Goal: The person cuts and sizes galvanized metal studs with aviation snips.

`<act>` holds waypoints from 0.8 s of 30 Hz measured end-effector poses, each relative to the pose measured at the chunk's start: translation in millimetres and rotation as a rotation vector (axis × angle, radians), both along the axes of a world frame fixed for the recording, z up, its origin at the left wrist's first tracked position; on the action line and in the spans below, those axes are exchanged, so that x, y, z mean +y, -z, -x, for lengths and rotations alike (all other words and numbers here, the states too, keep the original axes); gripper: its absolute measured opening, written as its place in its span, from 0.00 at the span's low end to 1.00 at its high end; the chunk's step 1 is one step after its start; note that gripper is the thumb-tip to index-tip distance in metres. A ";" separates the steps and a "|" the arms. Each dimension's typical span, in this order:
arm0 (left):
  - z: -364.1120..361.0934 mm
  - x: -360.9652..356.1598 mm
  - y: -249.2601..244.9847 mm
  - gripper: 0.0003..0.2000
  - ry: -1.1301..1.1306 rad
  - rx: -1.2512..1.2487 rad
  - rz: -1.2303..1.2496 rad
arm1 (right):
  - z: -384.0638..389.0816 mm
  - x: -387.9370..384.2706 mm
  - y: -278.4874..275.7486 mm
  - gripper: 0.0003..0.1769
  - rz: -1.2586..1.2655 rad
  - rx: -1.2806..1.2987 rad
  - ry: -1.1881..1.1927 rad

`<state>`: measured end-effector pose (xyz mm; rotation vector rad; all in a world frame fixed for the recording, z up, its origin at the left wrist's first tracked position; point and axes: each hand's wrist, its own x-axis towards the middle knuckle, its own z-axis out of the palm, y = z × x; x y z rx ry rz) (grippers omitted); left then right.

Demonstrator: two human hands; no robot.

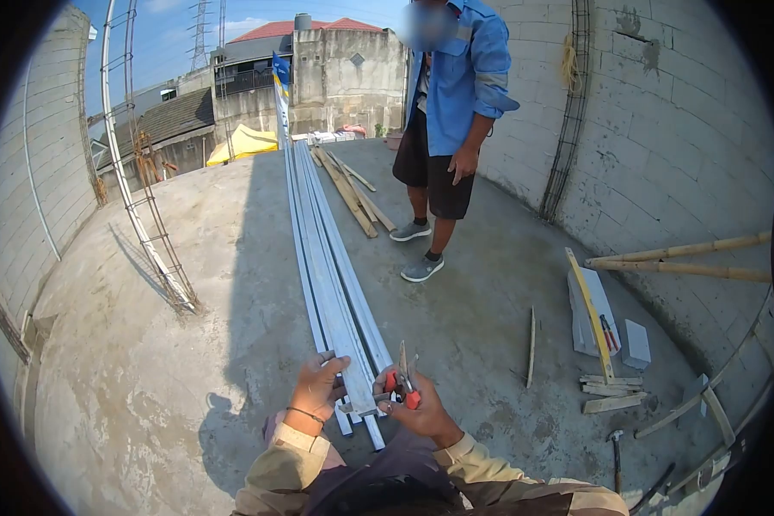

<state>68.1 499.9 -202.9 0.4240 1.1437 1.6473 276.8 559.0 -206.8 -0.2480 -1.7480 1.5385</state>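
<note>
Several long grey metal channels [322,249] lie bundled on the concrete roof, running from my lap away toward the roof's far edge. My left hand [320,387] grips the near end of the bundle from the left side. My right hand [414,404] holds red-handled snips [403,383] upright, just to the right of the channel ends. My khaki sleeves show at the bottom of the view.
A person in a blue shirt and dark shorts [447,129] stands beyond the channels. Wooden planks [350,193] lie near them. At right: a yellow level [590,314], grey blocks [636,344], wood scraps [611,396], a hammer [616,451], bamboo poles [679,261]. A rebar cage [150,232] leans at left.
</note>
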 end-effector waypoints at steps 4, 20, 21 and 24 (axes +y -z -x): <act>-4.6 -0.3 7.2 0.25 -0.002 0.033 0.076 | -4.5 0.1 -5.8 0.20 0.224 -0.005 -0.107; -13.7 8.7 63.2 0.26 0.068 -0.075 0.037 | 5.3 25.8 0.8 0.32 -0.039 -0.775 0.013; -16.2 7.6 58.1 0.26 0.043 -0.051 0.064 | 5.8 26.2 0.6 0.32 -0.038 -0.778 0.010; -21.1 4.6 46.9 0.26 0.009 -0.022 0.093 | 5.7 27.2 -1.1 0.35 -0.087 -0.780 -0.027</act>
